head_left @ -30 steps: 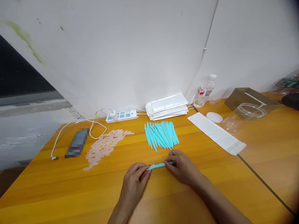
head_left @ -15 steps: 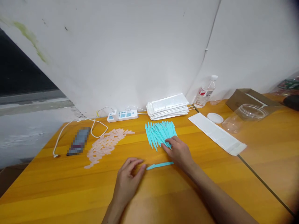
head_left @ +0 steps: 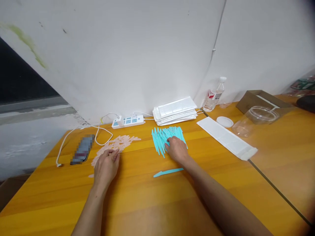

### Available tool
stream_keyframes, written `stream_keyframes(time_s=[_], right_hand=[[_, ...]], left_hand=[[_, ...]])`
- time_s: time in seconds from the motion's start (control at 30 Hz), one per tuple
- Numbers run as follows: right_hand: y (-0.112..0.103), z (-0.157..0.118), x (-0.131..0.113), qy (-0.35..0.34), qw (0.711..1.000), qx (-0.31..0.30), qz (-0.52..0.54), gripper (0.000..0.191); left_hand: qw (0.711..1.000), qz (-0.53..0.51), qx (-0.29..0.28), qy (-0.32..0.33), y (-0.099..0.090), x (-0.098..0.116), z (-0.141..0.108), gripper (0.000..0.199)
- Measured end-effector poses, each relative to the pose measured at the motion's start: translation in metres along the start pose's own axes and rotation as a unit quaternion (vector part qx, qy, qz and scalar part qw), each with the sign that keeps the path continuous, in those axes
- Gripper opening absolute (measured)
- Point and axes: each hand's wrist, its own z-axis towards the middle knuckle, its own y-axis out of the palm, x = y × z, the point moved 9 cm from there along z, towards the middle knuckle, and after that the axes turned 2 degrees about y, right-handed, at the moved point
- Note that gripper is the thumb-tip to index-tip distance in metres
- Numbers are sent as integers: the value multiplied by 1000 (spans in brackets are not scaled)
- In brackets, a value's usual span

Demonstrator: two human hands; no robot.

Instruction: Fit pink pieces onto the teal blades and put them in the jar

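Many thin turquoise pieces (head_left: 158,141) lie in a pile at the middle of the wooden table (head_left: 137,203). My right hand (head_left: 176,149) rests over the front of that pile, its fingers bent and their tips hidden among the pieces. One separate turquoise piece (head_left: 167,172) lies flat in front of the pile. On the left, a spread of pale pink pieces (head_left: 125,140) is partly covered by my left hand (head_left: 106,165). Its fingers curl down onto the pink pieces, and whether they hold one cannot be made out.
A phone (head_left: 85,147), a white cable and a power strip (head_left: 131,121) are at the back left. Stacked white envelopes (head_left: 176,109) lie by the wall. Rightward are a bottle (head_left: 214,96), a single envelope (head_left: 225,137), a lid (head_left: 224,121), a clear jar (head_left: 251,121) and a cardboard box (head_left: 248,99).
My left hand has moved left and away from me, from beside the single turquoise piece to the pink pieces. My right hand has shifted slightly left and farther over the turquoise pile.
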Motion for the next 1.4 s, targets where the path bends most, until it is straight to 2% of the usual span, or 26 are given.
stream_keyframes(time_s=[0.13, 0.23, 0.37, 0.43, 0.5, 0.57, 0.6, 0.67, 0.73, 0.8, 0.87, 1.03, 1.2, 1.4], right_hand=[[-3, 1, -1, 8, 1000, -4, 29, 31], [-10, -1, 0, 6, 997, 1, 75, 31], [-19, -16, 3, -23, 986, -20, 164, 28], [-16, -30, 5, -39, 962, -75, 261, 24], [-9, -47, 6, -49, 912, -146, 380, 20], [-4, -63, 6, -61, 867, -199, 453, 18], [-3, -69, 7, -68, 860, -211, 459, 19], [0, -76, 9, -80, 864, -214, 448, 19], [5, -78, 11, -84, 870, -214, 437, 18], [10, -78, 11, -93, 871, -221, 429, 17], [13, -78, 9, -103, 868, -229, 427, 16], [9, -78, 9, -117, 872, -218, 422, 16], [8, -77, 13, -117, 882, -217, 401, 18], [10, -77, 15, -117, 880, -222, 404, 22]], left_hand=[[995, 89, -52, 13, 14, 5, 16, 38], [995, 77, -54, 22, 15, 4, 19, 37], [994, 36, -62, 88, 11, 13, 23, 34], [992, -24, -54, 116, 6, 24, 22, 33], [984, -143, -46, 98, 2, 35, 16, 31], [946, -318, -58, 33, 5, 47, 4, 33], [908, -411, -75, -5, 11, 56, -5, 39], [818, -558, -125, -66, 26, 78, -27, 55], [749, -634, -155, -116, 39, 94, -45, 59], [712, -667, -150, -162, 50, 97, -55, 55], [691, -682, -134, -198, 58, 92, -59, 52], [670, -690, -136, -238, 69, 79, -59, 50], [676, -681, -135, -247, 66, 78, -61, 51], [681, -676, -138, -244, 61, 84, -62, 54]])
